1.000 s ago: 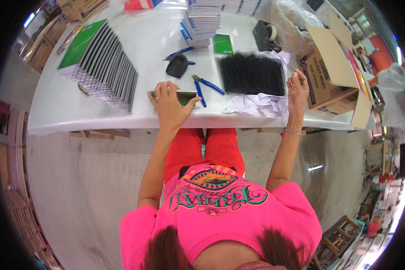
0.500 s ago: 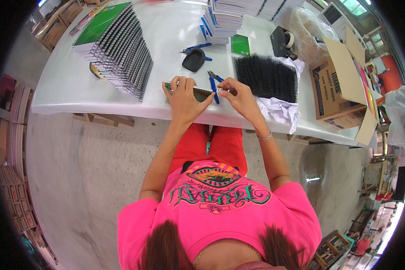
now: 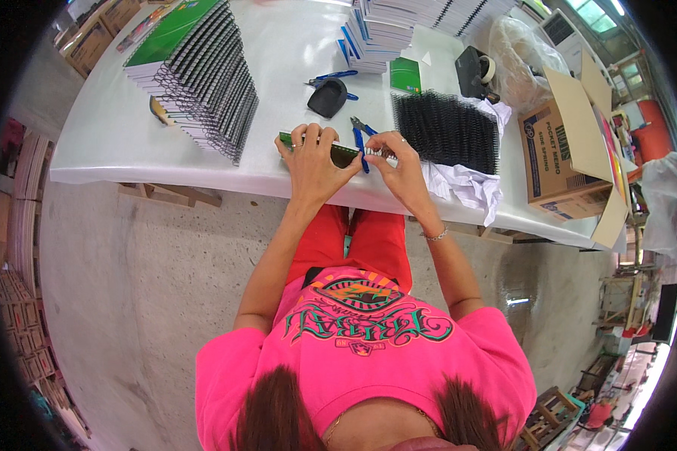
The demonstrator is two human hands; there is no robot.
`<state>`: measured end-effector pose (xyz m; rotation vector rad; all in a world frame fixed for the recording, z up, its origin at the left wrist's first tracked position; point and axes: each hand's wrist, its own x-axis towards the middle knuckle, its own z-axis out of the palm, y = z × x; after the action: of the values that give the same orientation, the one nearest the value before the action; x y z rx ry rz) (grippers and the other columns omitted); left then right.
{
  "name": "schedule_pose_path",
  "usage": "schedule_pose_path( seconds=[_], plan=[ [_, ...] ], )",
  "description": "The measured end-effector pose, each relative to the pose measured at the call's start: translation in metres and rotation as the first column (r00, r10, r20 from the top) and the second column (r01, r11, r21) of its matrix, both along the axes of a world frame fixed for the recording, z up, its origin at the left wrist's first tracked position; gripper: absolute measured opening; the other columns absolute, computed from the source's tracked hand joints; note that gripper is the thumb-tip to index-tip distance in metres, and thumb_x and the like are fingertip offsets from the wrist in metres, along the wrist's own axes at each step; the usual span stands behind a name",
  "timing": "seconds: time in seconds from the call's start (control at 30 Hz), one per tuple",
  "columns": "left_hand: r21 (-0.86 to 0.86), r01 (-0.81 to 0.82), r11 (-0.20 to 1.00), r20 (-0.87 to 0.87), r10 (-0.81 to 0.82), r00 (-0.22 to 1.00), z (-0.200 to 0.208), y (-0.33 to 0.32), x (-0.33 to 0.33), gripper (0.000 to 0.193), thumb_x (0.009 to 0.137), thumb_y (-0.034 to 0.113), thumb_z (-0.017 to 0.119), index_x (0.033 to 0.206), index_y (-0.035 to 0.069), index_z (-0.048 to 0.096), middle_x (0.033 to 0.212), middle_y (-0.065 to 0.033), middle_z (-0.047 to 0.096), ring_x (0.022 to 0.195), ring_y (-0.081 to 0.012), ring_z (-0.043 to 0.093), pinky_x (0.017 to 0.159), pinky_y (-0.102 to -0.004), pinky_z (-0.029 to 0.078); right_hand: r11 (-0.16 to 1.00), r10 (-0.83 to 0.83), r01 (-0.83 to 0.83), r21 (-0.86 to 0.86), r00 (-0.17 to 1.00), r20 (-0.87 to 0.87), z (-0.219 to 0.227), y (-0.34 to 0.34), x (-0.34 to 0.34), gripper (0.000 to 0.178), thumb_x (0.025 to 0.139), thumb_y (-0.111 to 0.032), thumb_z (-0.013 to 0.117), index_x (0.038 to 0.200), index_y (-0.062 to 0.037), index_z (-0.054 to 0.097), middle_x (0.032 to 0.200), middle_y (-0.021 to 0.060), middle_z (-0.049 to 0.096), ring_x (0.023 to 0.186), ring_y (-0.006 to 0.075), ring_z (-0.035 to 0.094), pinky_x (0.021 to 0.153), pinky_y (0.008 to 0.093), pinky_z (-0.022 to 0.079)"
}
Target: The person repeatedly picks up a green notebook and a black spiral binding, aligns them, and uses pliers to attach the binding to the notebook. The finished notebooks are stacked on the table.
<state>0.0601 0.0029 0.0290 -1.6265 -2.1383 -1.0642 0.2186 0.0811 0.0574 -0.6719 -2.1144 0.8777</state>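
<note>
Near the table's front edge, my left hand (image 3: 314, 167) is closed over a small green notepad (image 3: 342, 155) with a dark lower side and a row of holes. My right hand (image 3: 401, 167) pinches a thin spiral coil (image 3: 379, 154) at the pad's right end; the fingers partly hide it. Blue-handled cutting pliers (image 3: 359, 137) lie on the table between the two hands. Just right of my right hand rests a dense pile of black spiral coils (image 3: 447, 131) on crumpled white paper (image 3: 470, 192).
A tall stack of green spiral notepads (image 3: 203, 83) stands at left. A black dish (image 3: 328, 98) lies over more blue-handled pliers (image 3: 331, 76). Unbound pads (image 3: 377, 37) are stacked behind a green pad (image 3: 405, 75). A tape dispenser (image 3: 474, 73) and open carton (image 3: 560, 154) stand at right.
My right fingers have shifted slightly and curl lower over the coil at the pad's right end. My left hand keeps its hold. The whole view has moved a little.
</note>
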Motion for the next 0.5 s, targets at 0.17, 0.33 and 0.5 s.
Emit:
schedule_pose_path(
  seconds=[0.17, 0.33, 0.5],
  plan=[
    [-0.012, 0.002, 1.000, 0.005, -0.002, 1.000, -0.001, 0.000, -0.002, 0.047, 0.068, 0.047, 0.079, 0.093, 0.012, 0.060, 0.098, -0.0056, 0.052, 0.110, -0.0296, 0.048, 0.093, -0.0630, 0.031, 0.997, 0.078, -0.078, 0.007, 0.993, 0.088, 0.002, 0.002, 0.002, 0.014, 0.089, -0.007, 0.062, 0.101, 0.0000, 0.063, 0.093, 0.0171, 0.062, 0.083, 0.0321, 0.062, 0.074, 0.0384, 0.047],
    [-0.054, 0.002, 0.999, -0.002, -0.002, 1.000, 0.002, 0.000, -0.004, 0.051, 0.073, 0.053, 0.076, 0.096, 0.011, 0.060, 0.100, -0.0057, 0.054, 0.108, -0.0295, 0.049, 0.093, -0.0628, 0.031, 1.000, 0.016, -0.015, -0.010, 0.993, 0.117, 0.007, -0.005, -0.003, 0.014, 0.092, -0.009, 0.059, 0.103, -0.0008, 0.061, 0.092, 0.0191, 0.061, 0.084, 0.0378, 0.060, 0.072, 0.0415, 0.046],
    [-0.072, 0.113, 0.991, 0.106, -0.105, 0.989, 0.005, -0.004, -0.021, 0.043, 0.080, 0.045, 0.072, 0.104, 0.011, 0.058, 0.107, -0.0049, 0.053, 0.107, -0.0279, 0.049, 0.095, -0.0560, 0.033, 0.980, -0.002, -0.037, 0.194, 0.980, 0.201, 0.009, 0.005, -0.007, 0.013, 0.093, -0.013, 0.059, 0.100, -0.0019, 0.058, 0.087, 0.0184, 0.056, 0.080, 0.0384, 0.057, 0.070, 0.0448, 0.043]
  ],
)
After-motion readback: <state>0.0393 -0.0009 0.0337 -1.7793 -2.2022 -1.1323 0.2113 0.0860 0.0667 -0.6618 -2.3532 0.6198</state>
